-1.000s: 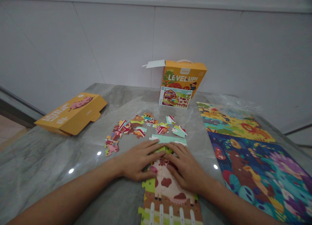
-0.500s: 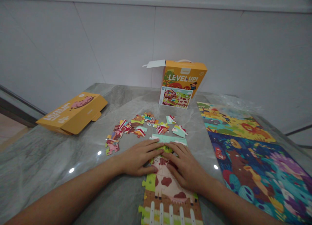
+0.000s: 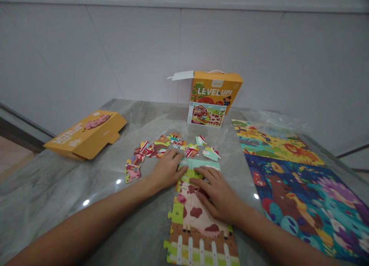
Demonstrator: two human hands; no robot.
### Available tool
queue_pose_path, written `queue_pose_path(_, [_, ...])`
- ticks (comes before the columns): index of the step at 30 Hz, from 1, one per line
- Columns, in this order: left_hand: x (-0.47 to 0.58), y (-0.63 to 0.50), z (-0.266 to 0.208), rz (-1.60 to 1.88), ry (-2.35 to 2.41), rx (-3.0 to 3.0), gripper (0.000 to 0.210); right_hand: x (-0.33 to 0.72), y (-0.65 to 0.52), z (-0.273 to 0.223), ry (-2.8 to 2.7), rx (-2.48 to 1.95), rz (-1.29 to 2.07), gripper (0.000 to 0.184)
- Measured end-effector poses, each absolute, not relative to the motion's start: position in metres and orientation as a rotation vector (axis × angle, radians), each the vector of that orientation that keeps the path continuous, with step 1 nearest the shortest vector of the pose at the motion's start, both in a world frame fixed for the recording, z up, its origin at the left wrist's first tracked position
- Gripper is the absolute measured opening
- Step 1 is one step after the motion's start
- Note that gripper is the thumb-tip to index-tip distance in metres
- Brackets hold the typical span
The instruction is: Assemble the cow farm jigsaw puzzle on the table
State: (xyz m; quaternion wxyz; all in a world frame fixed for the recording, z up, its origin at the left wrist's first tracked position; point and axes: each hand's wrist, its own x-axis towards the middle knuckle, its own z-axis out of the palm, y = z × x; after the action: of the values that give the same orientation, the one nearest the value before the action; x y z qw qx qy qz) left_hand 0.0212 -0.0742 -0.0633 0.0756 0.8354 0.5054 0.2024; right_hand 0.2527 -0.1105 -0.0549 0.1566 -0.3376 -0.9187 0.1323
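A partly joined jigsaw puzzle point(image 3: 192, 220) with a cow and a white fence lies in front of me. My right hand point(image 3: 215, 189) rests on its upper right part, fingers spread. At the puzzle's upper left edge is my left hand point(image 3: 168, 168), fingers stretched toward the loose puzzle pieces point(image 3: 160, 143), its thumb on the puzzle's edge. Nothing shows in either hand. The loose pieces lie in an arc behind the puzzle, with barn parts in red and white. A sky-coloured piece point(image 3: 211, 153) lies just beyond the puzzle's top edge.
An orange puzzle box point(image 3: 216, 87) stands at the back, a farm picture card point(image 3: 206, 115) leaning on it. Another orange box point(image 3: 89, 133) lies at left. To the right are a yellow animal puzzle point(image 3: 273, 143) and a dark blue one point(image 3: 305, 204), with clear plastic wrap point(image 3: 276, 120) behind.
My left hand has moved away from me and left, off the puzzle's middle toward the loose pieces, uncovering the cow's face. My right hand stays nearly where it was.
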Motion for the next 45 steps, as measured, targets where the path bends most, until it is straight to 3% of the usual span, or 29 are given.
queue_pose_path(6, [0.055,-0.047,-0.061,0.520,1.858,2.423,0.053,0.252,-0.112,-0.054,-2.599,-0.988,0.423,0.032])
queue_pose_path(16, [0.049,-0.030,-0.070,0.669,1.785,2.373,0.026,0.253,-0.106,-0.060,-2.513,-1.056,0.511,0.042])
queue_pose_path(30, [0.035,-0.016,-0.077,0.697,1.703,2.324,0.027,0.257,-0.104,-0.063,-2.524,-0.989,0.452,0.035])
queue_pose_path(40, [0.033,-0.027,-0.053,0.960,1.473,1.943,0.009,0.257,-0.104,-0.061,-2.517,-0.994,0.472,0.037])
queue_pose_path(45, [0.003,-0.073,-0.045,0.742,1.267,2.011,0.016,0.256,-0.105,-0.061,-2.553,-1.013,0.455,0.039])
